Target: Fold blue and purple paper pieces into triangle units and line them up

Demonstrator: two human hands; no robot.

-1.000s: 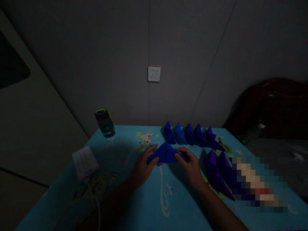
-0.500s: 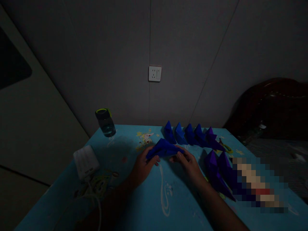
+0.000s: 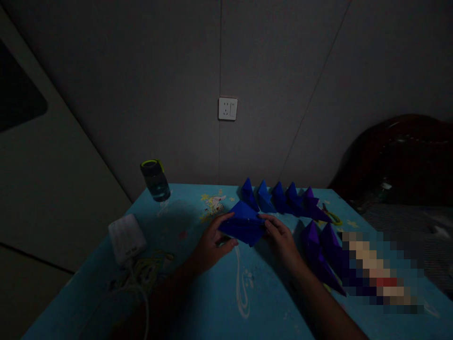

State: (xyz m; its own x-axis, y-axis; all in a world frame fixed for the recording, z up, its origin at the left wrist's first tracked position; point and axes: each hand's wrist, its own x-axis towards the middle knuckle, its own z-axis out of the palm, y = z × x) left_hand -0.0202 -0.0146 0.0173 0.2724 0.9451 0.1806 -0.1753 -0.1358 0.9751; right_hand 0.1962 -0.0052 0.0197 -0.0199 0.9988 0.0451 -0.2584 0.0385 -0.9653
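Between my hands, over the middle of the table, is a blue folded paper boat [image 3: 242, 224], its peak toward the wall and its lower side spread toward me. My left hand [image 3: 214, 241] grips its left end, fingers behind and thumb low in front. At the right end, my right hand [image 3: 279, 233] pinches the paper between thumb and fingers. Behind it stands a row of several blue and purple paper boats [image 3: 264, 197]. Two larger purple paper boats [image 3: 314, 250] stand to the right of my right hand.
A blue patterned cloth covers the table [image 3: 198, 302]. On the left are a water bottle [image 3: 155, 182] and a white power bank [image 3: 126, 238] with a cable [image 3: 146, 307]. Green-handled scissors [image 3: 334, 217] lie behind the purple boats. A blurred patch [image 3: 382, 271] hides something at right.
The blue paper boat has tilted and its lower side has opened out toward me, showing a broader face. My left fingers have shifted up over its edge. Everything else stays put.
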